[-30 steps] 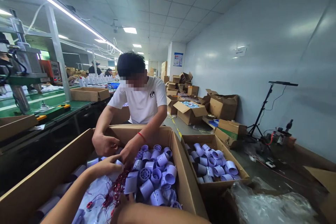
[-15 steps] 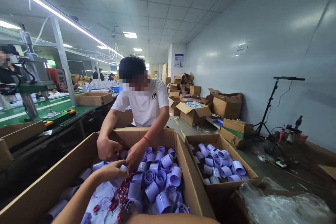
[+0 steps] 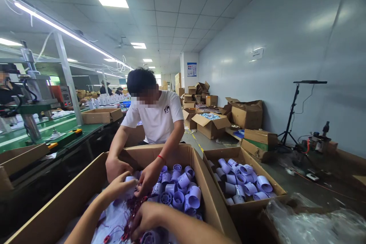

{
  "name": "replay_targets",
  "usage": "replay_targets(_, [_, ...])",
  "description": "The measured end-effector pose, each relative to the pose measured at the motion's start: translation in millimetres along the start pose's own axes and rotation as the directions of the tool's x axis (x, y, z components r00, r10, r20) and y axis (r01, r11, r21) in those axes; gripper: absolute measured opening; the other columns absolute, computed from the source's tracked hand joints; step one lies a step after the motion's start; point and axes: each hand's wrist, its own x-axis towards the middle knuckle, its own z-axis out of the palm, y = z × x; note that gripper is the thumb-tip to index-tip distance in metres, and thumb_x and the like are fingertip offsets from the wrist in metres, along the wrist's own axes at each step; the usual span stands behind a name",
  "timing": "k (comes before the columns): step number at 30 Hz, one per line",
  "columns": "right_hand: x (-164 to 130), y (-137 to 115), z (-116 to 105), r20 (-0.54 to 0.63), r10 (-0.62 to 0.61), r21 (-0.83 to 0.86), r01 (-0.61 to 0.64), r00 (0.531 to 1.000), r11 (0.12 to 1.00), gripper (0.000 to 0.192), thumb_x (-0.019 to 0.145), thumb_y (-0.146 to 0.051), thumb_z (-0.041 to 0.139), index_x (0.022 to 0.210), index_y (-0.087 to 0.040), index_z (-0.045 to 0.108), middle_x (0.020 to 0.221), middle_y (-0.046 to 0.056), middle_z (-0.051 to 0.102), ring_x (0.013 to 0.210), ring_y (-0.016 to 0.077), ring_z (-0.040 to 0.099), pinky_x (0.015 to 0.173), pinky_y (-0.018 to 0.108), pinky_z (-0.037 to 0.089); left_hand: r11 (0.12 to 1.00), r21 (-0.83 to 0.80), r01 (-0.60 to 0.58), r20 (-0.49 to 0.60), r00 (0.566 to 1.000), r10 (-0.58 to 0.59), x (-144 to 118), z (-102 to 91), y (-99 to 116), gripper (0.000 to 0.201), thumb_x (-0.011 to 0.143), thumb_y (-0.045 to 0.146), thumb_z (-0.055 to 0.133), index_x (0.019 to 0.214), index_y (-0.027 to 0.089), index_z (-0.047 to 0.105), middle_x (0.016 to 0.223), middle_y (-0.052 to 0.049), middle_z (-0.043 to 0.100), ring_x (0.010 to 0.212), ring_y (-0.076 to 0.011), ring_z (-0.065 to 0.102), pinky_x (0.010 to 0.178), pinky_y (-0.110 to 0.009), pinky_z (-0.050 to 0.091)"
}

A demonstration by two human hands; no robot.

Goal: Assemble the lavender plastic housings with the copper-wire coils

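Cardboard box (image 3: 71,198) full of lilac plastic cylinder housings (image 3: 183,194), left hand (image 3: 118,187) curled over one housing at far side, right hand (image 3: 147,216) bent, fingers closed in red wires (image 3: 133,207), co-worker's hands (image 3: 148,177) touching nearby.

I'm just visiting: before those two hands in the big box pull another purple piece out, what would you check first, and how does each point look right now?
1. Left hand has a grip on a part: cannot tell; it rests on the purple cylinders.
2. Right hand free of the red wires: not ok, it lies right on the tangle.
3. Co-worker's hands out of the way: not ok, they work in the same large box, close to the left hand.
4. Small box has room: ok, partly filled.
5. Plastic bag clear of both boxes: ok.
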Motion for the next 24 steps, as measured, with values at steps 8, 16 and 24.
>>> replay_targets(8, [-29.5, -2.8, -60.0, -0.496, -0.091, 0.656, 0.441, 0.864, 0.613, 0.034, 0.055, -0.039, 0.076, 0.072, -0.022, 0.053, 0.059, -0.009, 0.052, 0.049, 0.0072, 0.044, 0.05, 0.02, 0.033, 0.92, -0.386, -0.074, 0.111, 0.986, 0.126, -26.8, -5.2, 26.7, 0.035, 0.054, 0.032, 0.057, 0.087, 0.018, 0.058, 0.078, 0.0, 0.059, 0.068, -0.0148, 0.053, 0.06, -0.023, 0.039])
replay_targets(16, [-40.6, -8.9, -71.7, -0.625, -0.036, 0.7, 0.58, 0.78, 0.416, 0.046, 0.05, -0.037, 0.081, 0.086, -0.021, 0.057, 0.065, -0.006, 0.057, 0.05, 0.0089, 0.052, 0.053, 0.023, 0.04, 0.878, -0.464, -0.114, 0.315, 0.905, 0.284, -32.0, 22.6, 28.3, 0.039, 0.062, 0.032, 0.07, 0.098, 0.02, 0.063, 0.089, 0.001, 0.061, 0.082, -0.0149, 0.053, 0.077, -0.025, 0.04])
replay_targets(24, [-32.2, -10.1, -65.3, -0.654, -0.028, 0.649, 0.58, 0.756, 0.492, 0.043, 0.047, -0.046, 0.084, 0.068, -0.019, 0.057, 0.053, -0.005, 0.059, 0.044, 0.0094, 0.049, 0.045, 0.021, 0.034, 0.934, -0.183, -0.307, 0.261, 0.9, 0.348, -27.0, 37.6, 33.8, 0.051, 0.077, 0.059, 0.058, 0.102, 0.015, 0.067, 0.091, -0.003, 0.065, 0.085, -0.0181, 0.054, 0.078, -0.026, 0.041])
